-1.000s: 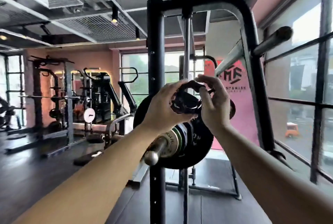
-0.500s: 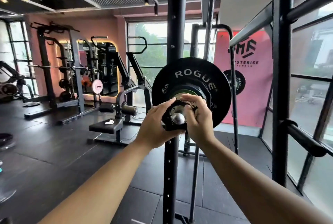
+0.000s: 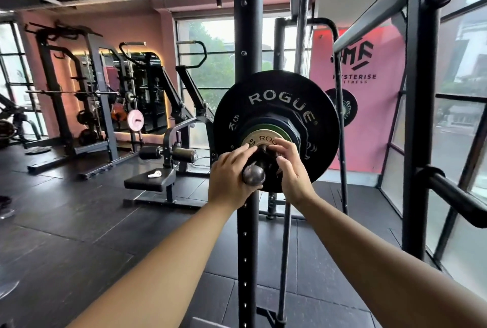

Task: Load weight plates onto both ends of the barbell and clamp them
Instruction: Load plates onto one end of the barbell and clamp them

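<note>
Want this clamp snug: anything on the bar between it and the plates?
Nothing visible. The clamp sits on the bar by the small plate, though the left hand and right hand hide part of the gap.

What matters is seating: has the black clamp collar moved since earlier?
Yes: the collar slid inward along the steel barbell sleeve toward the pale ROGUE plate.
</note>
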